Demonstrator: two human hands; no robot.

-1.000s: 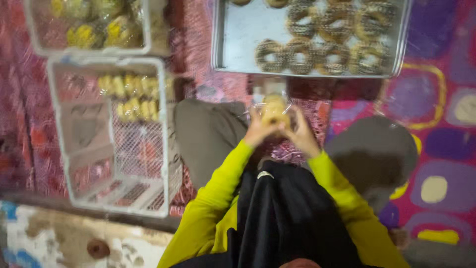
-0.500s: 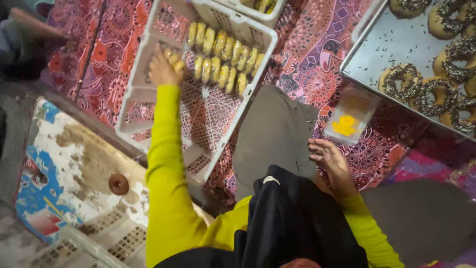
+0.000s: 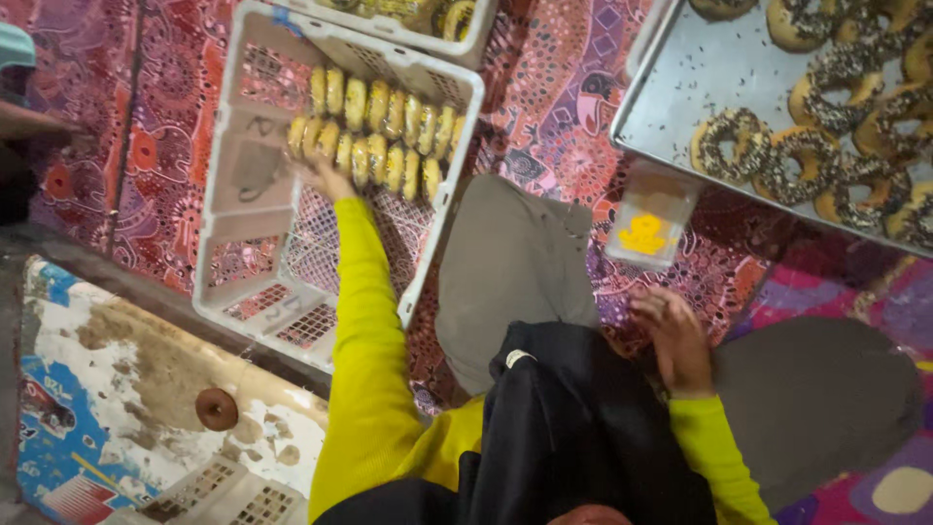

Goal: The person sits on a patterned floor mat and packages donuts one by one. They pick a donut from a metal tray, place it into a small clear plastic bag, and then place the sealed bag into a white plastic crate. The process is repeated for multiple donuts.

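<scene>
My left hand (image 3: 321, 175) reaches into a white plastic crate (image 3: 233, 243), its fingers against the left end of two rows of yellow packed doughnuts (image 3: 384, 136); I cannot see whether it grips one. My right hand (image 3: 675, 335) rests near my lap with fingers loosely curled and nothing visible in it. A small clear plastic container (image 3: 649, 214) with a yellow mark lies on the mat just beyond my right hand. A metal tray (image 3: 680, 87) at the upper right carries several sprinkle-topped ring doughnuts (image 3: 816, 146).
I sit on a patterned red and purple mat (image 3: 554, 107). A second white crate (image 3: 408, 24) with packed items stands beyond the first. At the left are bare worn floor (image 3: 126, 360), a round brown object (image 3: 217, 408) and another crate (image 3: 214, 496).
Both hands were together at the small container a second ago. The left arm then reached out to the crate; it now sits at the doughnut rows. The right hand dropped toward my lap.
</scene>
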